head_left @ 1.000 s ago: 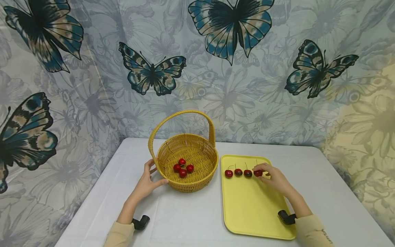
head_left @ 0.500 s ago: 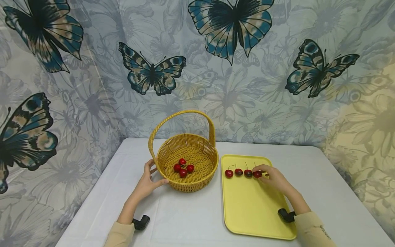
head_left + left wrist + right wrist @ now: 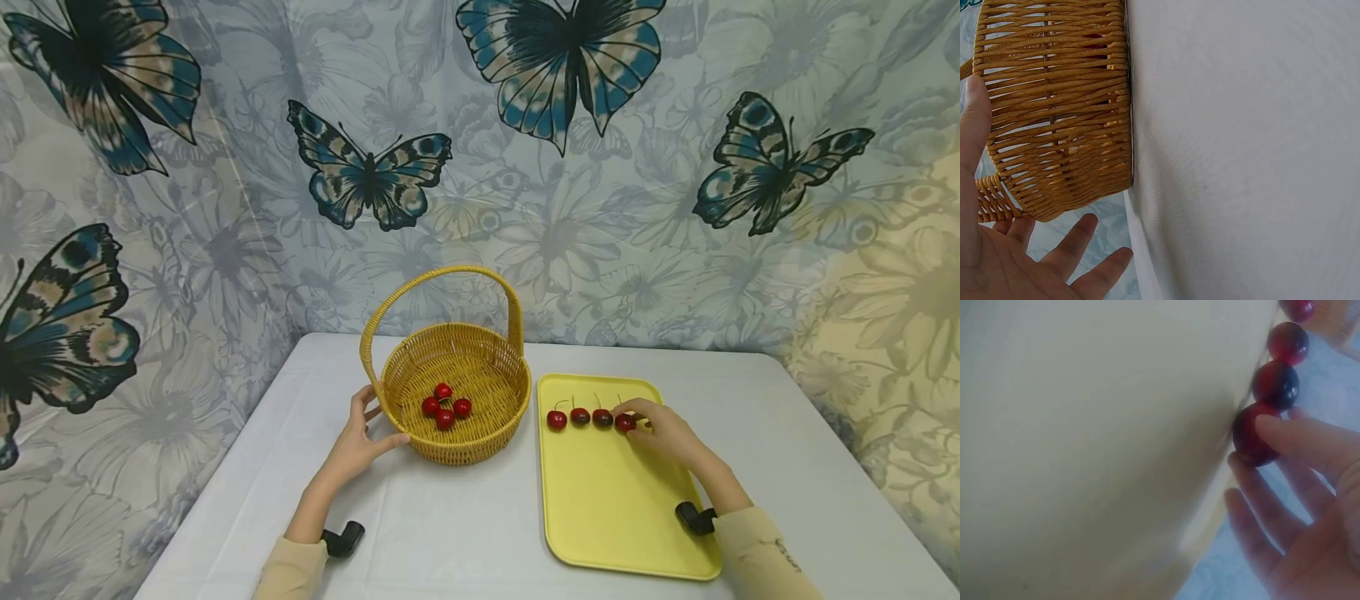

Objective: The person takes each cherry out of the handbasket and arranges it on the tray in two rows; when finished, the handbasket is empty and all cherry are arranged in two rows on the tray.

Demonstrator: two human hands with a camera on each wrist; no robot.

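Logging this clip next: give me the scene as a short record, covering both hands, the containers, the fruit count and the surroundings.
Left hand: touching the basket, thumb at its rim
Right hand: pinching the rightmost cherry of the row
Basket: woven, upright, handle raised, left of the tray
Cherries in basket: four, clustered
Tray: yellow, rectangular
Cherries at tray: row of four along the far end, counting the pinched one; stems visible
Surface: white-covered table
Backdrop: floral cloth with butterflies
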